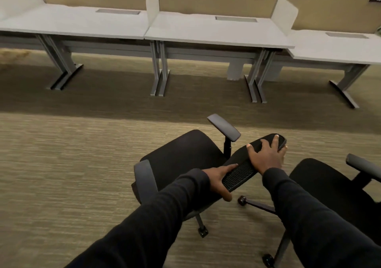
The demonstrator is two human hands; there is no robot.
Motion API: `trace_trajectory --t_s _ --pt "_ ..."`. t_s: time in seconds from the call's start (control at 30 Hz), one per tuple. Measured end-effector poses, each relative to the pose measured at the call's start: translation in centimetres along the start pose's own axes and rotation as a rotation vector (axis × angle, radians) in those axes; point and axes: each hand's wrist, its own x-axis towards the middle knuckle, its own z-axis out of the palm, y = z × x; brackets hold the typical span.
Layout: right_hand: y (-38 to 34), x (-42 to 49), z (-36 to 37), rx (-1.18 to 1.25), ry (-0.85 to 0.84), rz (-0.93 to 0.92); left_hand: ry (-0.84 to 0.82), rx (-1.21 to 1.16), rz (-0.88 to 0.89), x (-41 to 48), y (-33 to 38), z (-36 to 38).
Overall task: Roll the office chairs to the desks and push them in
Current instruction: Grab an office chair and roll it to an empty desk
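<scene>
one chair (pixel 185 154) | left hand (pixel 219 182), right hand (pixel 266 157) grip its backrest (pixel 239 173) | desks (pixel 216 32) apart

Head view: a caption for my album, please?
Left hand and right hand grip the backrest of a black office chair before white desks; a second chair stands alongside.

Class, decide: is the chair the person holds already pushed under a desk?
No: the chair stands on open carpet, well short of the desks.
</scene>
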Motion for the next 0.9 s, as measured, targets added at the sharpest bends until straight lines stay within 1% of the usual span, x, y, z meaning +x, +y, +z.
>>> trace_trajectory --t_s 0.03,0.07,0.13,0.17,0.23,0.27,0.33,0.37,0.43,0.47,0.53,0.63,0.73,0.9 --pt "-1.6 0.2 0.9 0.01 0.011 0.019 -0.01 0.002 -0.014 -0.8 -1.7 -1.7" --pt "-1.5 0.1 0.9 0.012 0.025 0.025 -0.021 0.001 -0.021 -1.2 -2.0 -2.2" --pt "-4.8 0.6 2.3 0.018 0.037 0.035 -0.008 0.001 -0.049 -2.7 -5.1 -5.7" --pt "-4.8 0.6 2.3 0.023 0.042 0.042 -0.002 0.015 -0.061 -3.1 -5.4 -6.2" --pt "-8.1 1.7 3.5 0.013 0.045 0.029 0.048 0.062 -0.098 -4.3 -8.3 -9.8" --pt "-8.0 1.7 3.5 0.002 0.05 0.033 0.065 0.104 -0.107 -4.6 -8.6 -10.1" --pt "-11.2 3.4 4.8 -0.021 0.044 0.02 0.152 0.227 -0.158 -5.2 -11.5 -13.4" --pt "-11.4 3.4 4.6 -0.019 0.044 0.024 0.192 0.293 -0.171 -5.4 -11.7 -13.6" --pt "-15.0 5.6 5.9 -0.017 0.047 0.015 0.287 0.394 -0.193 -5.2 -14.4 -16.8" --pt "-15.4 5.6 5.6 -0.018 0.054 0.016 0.324 0.436 -0.188 -5.3 -14.5 -17.2" --pt "-18.7 8.4 6.7 -0.051 0.051 0.001 0.404 0.489 -0.201 -4.4 -16.7 -20.8" --pt "-21.7 11.8 6.8 -0.099 0.035 -0.018 0.498 0.523 -0.224 -3.4 -18.6 -24.7" --pt "-25.2 16.0 7.0 -0.127 -0.005 -0.029 0.516 0.517 -0.245 -2.1 -20.7 -29.3" --pt "-32.1 22.2 7.5 -0.243 -0.095 -0.034 0.49 0.483 -0.268 -0.4 -24.3 -37.3"
